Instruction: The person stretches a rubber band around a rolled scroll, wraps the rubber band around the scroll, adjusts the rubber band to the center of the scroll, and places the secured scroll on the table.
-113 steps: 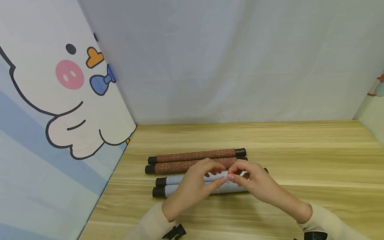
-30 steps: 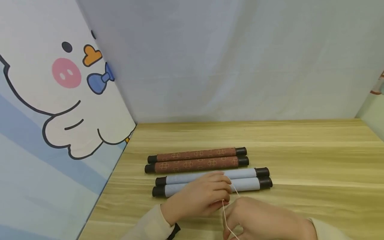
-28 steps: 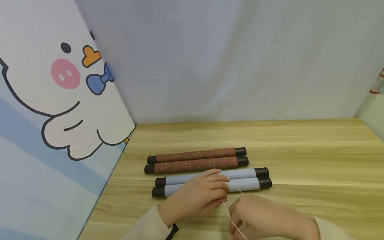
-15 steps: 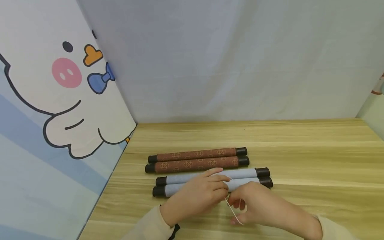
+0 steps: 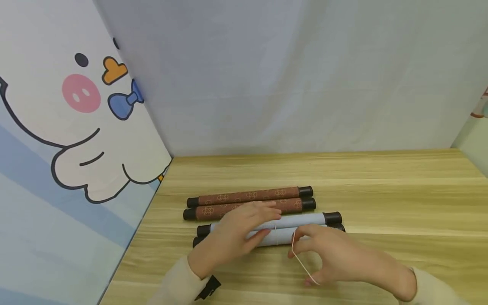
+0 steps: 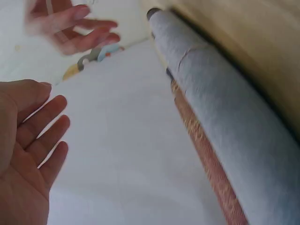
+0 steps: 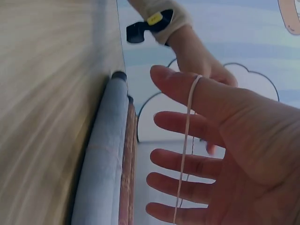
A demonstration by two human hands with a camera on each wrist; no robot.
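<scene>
The head view shows both forearms reaching in from the lower edge, with the two hands angled toward each other over the near side of the desk (image 5: 400, 203). The left hand (image 5: 233, 237) hangs above the left part of the pale blue rolls (image 5: 301, 220), its fingers pointing away and to the right, thumb apart from them. The right hand (image 5: 335, 256) is just beside the near right part of the same rolls, its thumb and forefinger parted with a white string (image 5: 305, 266) stretched between them. A thin band (image 5: 276, 237) crosses the pale blue rolls near their middle, between the two hands; behind them lie two brown patterned rolls (image 5: 249, 196) with black ends. The left wrist view shows what the head view hides: the left hand is released, palm visible, fingers loosely extended and apart from the rolls, while the right hand is blurred at upper left. Here the thin band curves over the rounded side of a pale blue roll. The right wrist view shows the right hand spread wide, nearly straight fingers grasping nothing; the white string passes over the thumb and runs down in front of the fingers, with a second strand behind them. Beyond it appears the left arm, wearing a black wrist device (image 7: 147, 28) with a yellow label.
</scene>
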